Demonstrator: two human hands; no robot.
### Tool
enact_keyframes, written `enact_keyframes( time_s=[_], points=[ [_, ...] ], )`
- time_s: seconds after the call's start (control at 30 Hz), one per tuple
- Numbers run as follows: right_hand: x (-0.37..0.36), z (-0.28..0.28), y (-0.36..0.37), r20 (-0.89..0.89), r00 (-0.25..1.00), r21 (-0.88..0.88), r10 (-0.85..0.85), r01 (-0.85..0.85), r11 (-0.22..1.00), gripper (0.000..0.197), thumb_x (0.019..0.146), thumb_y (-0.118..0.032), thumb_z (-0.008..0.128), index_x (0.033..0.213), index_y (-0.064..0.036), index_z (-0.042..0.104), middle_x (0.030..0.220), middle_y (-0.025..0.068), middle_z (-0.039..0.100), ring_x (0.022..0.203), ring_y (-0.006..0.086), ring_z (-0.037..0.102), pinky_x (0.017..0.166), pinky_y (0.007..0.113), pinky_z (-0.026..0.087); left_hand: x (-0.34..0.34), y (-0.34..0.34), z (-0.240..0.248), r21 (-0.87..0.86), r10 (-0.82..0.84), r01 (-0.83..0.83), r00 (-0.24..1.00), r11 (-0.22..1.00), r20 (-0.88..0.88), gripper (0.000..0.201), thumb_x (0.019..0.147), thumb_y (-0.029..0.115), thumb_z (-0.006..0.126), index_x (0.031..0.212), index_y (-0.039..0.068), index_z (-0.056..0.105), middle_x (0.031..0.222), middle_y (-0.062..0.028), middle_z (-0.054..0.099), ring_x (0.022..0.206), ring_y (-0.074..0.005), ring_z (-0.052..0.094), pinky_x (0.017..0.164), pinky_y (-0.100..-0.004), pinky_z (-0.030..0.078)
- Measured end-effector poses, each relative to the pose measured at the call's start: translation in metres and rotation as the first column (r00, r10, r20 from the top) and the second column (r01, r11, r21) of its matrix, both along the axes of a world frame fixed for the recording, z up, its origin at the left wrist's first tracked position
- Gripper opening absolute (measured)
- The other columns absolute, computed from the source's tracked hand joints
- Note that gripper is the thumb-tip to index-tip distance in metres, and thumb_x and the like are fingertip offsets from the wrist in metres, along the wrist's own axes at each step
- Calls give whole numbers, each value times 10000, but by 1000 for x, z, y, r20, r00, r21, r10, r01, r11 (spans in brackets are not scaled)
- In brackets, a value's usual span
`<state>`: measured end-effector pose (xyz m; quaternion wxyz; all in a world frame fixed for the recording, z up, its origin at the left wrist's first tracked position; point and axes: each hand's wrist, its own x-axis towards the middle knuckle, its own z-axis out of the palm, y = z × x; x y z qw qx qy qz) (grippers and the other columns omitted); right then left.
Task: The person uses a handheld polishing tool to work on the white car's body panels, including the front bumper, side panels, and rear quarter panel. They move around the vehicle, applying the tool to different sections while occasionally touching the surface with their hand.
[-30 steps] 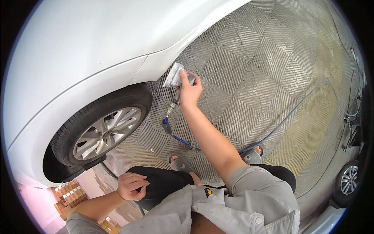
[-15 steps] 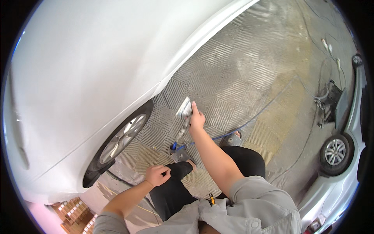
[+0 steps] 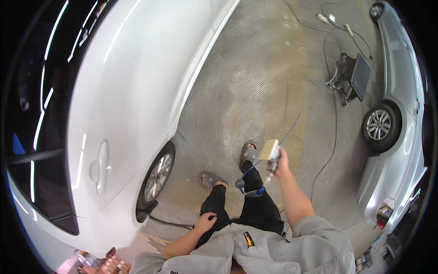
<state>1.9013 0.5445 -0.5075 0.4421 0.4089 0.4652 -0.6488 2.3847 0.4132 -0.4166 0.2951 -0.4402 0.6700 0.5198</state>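
Note:
My right hand [image 3: 283,161] is wrapped round an air sander [image 3: 272,155], held out in front of my right side. Its rectangular cream pad [image 3: 269,149] points up and away from me. A blue air hose [image 3: 250,170] hangs from the tool in a loop with a round dark fitting, passing over my right leg. My left hand [image 3: 206,221] rests by my left thigh with its fingers curled in, and nothing shows in it. To my left stands a white car [image 3: 127,73], apart from the sander.
The car's wheel [image 3: 159,176] is near my left foot. A silver car [image 3: 396,59] stands on the right. Between them, a black wheeled stand [image 3: 358,77] sits on the patterned floor [image 3: 232,100], among trailing hoses and cables. Boxes [image 3: 112,264] are stacked at lower left.
My right hand has swung the sander to the right, away from the white car, and its cream pad now shows. My view has shifted; my left hand sits lower, against my thigh.

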Motion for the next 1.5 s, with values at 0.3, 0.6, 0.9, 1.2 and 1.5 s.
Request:
enact_keyframes(
  time_s=[0.3,0.6,0.9,1.2,1.5],
  points=[
    [-51,99,278,-112,934,350,-338,356,866,471,987,-616,564,946,-159,667,666,12,566,541,180,526,512,361,467,-77,-130,91,-123,616,-611,788,782,7,269,1036,236,649,1207,56,753,1013,-67,786,870,-137,711,733,-302,557],
    [-106,166,330,-106,974,479,-198,225,848,435,957,-569,625,935,-136,660,675,59,571,551,214,553,493,416,476,-81,-179,58,-438,46,-35,999,898,15,341,961,340,671,937,18,780,850,-187,762,857,-359,755,764,-473,568],
    [-230,212,179,-8,1000,501,6,-1,866,392,955,-492,679,868,-110,675,704,70,607,575,234,577,516,441,495,-322,-332,-26,-490,-696,594,717,638,-38,300,932,335,607,1017,91,759,993,-222,754,959,-437,713,826,-573,558],
    [-318,222,104,-2,965,521,-264,226,823,366,966,-497,697,936,-132,694,725,60,613,579,210,562,520,411,482,-788,-492,-6,-233,11,-83,955,969,-295,393,1011,360,702,1190,13,740,952,-74,773,837,-177,717,773,-354,558],
    [-478,147,87,61,906,490,-419,339,803,479,901,-646,793,932,-177,701,750,25,615,589,195,556,521,385,457,-1017,-473,92,-324,-429,342,868,882,-252,394,1001,257,713,1314,19,686,1090,-110,771,1022,-234,728,951,-368,567]
  ],
)
